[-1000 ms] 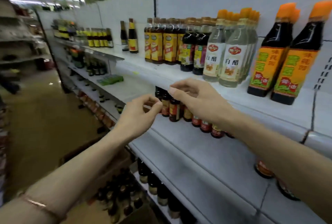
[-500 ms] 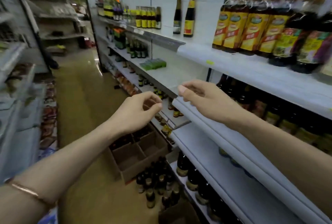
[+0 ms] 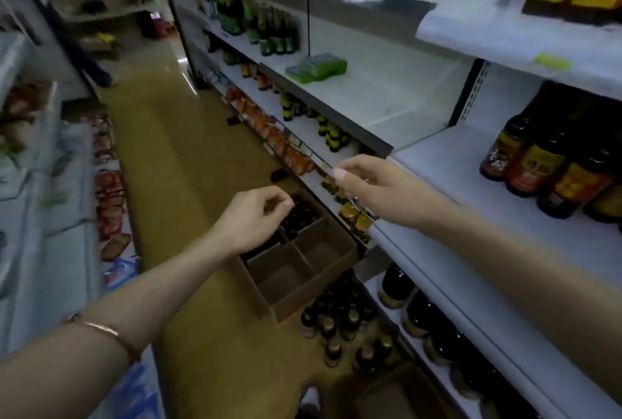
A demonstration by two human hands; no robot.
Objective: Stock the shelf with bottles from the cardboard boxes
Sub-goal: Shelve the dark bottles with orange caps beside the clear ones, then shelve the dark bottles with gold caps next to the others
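Both hands are out in front at about mid-shelf height and neither carries a bottle. The left hand (image 3: 250,216) has its fingers loosely curled round nothing, thumb and forefinger nearly meeting. The right hand (image 3: 367,184) is relaxed too, fingers half bent, hovering just off the front edge of the white shelf (image 3: 451,166).

The stock lies below and ahead of both hands, on the floor against the foot of the shelving. The divided cardboard box (image 3: 299,264) sits directly under the left hand; its 2 nearer compartments look bare, while dark bottle tops (image 3: 301,216) show in the far compartments, partly hidden by the left fingers. Nearer the person, a cluster of loose dark bottles (image 3: 340,321) stands upright on the floor just beside the box, caps pointing straight up.

So the next pick is most likely a downward reach, and because the bottles stand upright the grip would come from above onto the necks. The left hand is the nearer one to the box; the right is closer to the shelf, where dark soy-sauce bottles (image 3: 545,163) already stand at the back with bare board in front of them
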